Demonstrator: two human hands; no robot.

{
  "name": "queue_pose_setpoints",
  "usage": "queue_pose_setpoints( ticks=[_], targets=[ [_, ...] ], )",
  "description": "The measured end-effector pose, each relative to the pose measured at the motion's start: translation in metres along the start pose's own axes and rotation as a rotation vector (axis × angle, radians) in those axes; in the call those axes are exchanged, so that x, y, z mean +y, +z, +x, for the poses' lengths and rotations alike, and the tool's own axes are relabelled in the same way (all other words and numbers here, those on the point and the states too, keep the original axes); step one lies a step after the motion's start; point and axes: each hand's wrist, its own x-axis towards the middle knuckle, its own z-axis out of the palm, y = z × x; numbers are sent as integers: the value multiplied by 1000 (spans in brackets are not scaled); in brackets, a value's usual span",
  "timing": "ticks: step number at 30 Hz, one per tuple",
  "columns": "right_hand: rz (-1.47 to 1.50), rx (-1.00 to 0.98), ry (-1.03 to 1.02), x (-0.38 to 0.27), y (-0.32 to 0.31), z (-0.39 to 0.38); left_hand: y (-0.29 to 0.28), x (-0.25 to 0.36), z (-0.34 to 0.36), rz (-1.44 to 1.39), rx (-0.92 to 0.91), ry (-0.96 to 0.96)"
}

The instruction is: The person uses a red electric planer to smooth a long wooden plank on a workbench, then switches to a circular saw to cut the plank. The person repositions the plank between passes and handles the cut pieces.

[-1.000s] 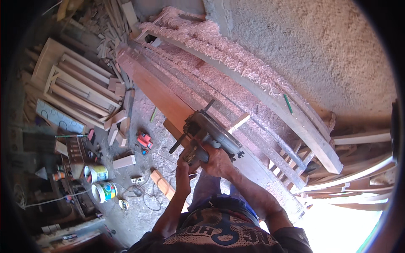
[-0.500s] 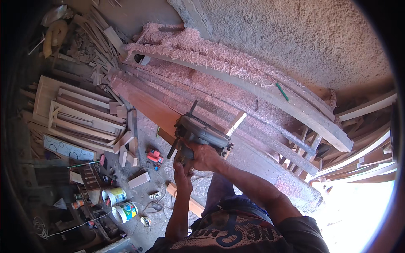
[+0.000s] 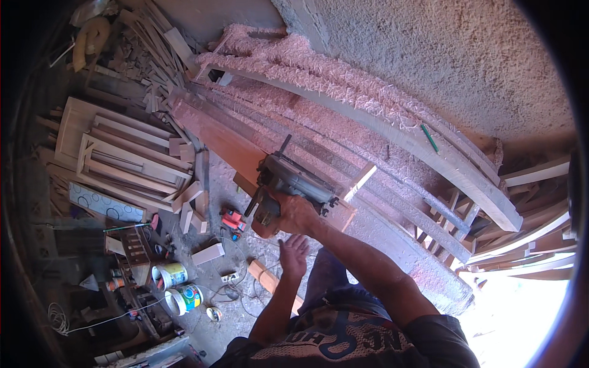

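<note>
What looks like a hand-held circular saw (image 3: 300,184), with a grey metal body and a bar jutting from its far side, rests on a reddish-brown board (image 3: 230,144). My right hand (image 3: 299,216) is wrapped round its handle. The saw hides the near end of the board and part of my right fingers. My left hand (image 3: 294,254) is just below the saw, palm turned up and fingers spread, holding nothing. A short pale wood strip (image 3: 361,179) sticks out beyond the saw on its right.
A long pale beam (image 3: 368,122) and heaps of pinkish shavings (image 3: 270,52) lie along the rough wall. Wooden frames (image 3: 132,162) lean at the left. On the floor are two buckets (image 3: 184,299), a red tool (image 3: 233,221), loose cords and wood offcuts (image 3: 208,253).
My left hand has let go of the saw, dropped away toward me and opened. My right hand keeps its grip. The whole scene has shifted slightly in the view.
</note>
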Motion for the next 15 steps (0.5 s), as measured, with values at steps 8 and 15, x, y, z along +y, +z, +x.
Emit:
queue_pose_setpoints(
  ticks=[8,15],
  targets=[
    [28,0,-8,-6,5,22,29,-100,-12,649,-536,-76],
    [13,14,-29,-16,8,35,18,-74,-52,868,-828,163]
  ],
)
